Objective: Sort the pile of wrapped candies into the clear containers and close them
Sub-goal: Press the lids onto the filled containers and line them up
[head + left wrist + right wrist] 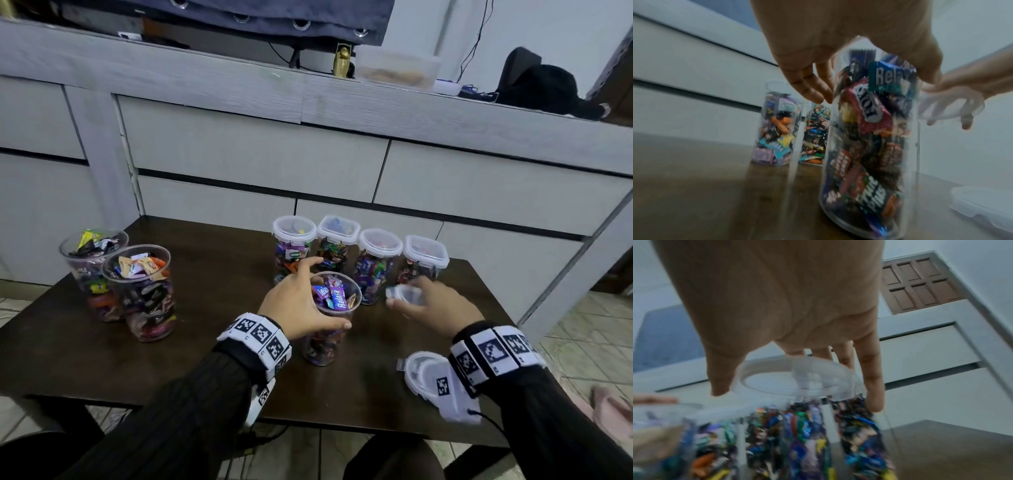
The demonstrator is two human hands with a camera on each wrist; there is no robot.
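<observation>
An open clear container [322,346] packed with wrapped candies [337,296] stands mid-table. My left hand [330,293] curls round its rim, thumb in front, fingers behind. In the left wrist view the same container [869,146] fills the frame under my left hand [873,86]. My right hand [406,293] pinches a clear round lid [407,294] just right of that container, above the table. The right wrist view shows the lid [797,378] between thumb and fingers of my right hand [796,400], over blurred candy containers.
Four lidded candy containers [380,245] stand in a row behind. Two open, full containers [140,291] stand at the table's left. A second clear lid [421,370] lies near the front right edge, under my right wrist. Grey drawers [257,150] rise behind the table [102,359].
</observation>
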